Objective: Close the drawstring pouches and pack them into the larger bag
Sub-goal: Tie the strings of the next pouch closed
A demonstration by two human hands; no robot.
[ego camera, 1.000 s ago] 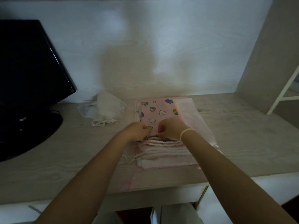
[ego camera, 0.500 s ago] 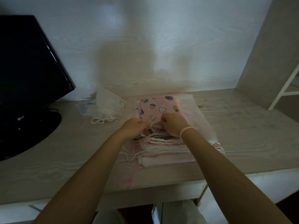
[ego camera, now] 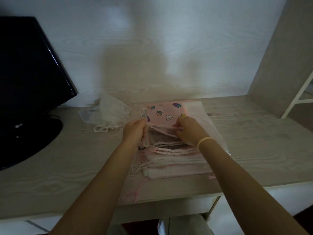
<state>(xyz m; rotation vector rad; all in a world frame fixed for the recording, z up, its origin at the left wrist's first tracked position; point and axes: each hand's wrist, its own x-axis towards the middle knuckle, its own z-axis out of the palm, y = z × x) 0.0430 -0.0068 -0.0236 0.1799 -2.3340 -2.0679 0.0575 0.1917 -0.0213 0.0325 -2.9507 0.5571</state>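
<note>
Top pouch (ego camera: 165, 114), pink with cartoon print (strawberry, tooth, carrot), sits on a stack of pouches (ego camera: 176, 160) at desk (ego camera: 254, 141) centre. Both hands are at the near, open end of the top pouch, one at each side of its mouth. Left hand (ego camera: 133, 133) pinches the left edge of the opening, fingers curled on fabric and cord. Right hand (ego camera: 190, 131) pinches the right edge, fingers curled down onto the gathered rim; a pale band (ego camera: 204, 141) sits on that wrist. Hands are apart, with the mouth of the pouch spread between them and the dark inside showing. Printed body of the pouch lies beyond the hands, toward the wall. Rest of the stack lies under and nearer than the hands, with ruffled rims and loose cord ends (ego camera: 140, 166) hanging off its left side. A larger pale pink bag (ego camera: 135, 192) lies flat under the stack, its near edge reaching the desk front.

Versus 0.5 s ago: hands were close together over the middle of the rim, now pulled wide to left and right. Pouch mouth then looked bunched, now stretched open. A second ago the hands nearly touched. Stack stays where it was.

White sheer bag (ego camera: 113, 111) with coiled white cord (ego camera: 105, 128) lies left of the stack, well clear of the hands. Black monitor (ego camera: 28, 68) stands far left.
</note>
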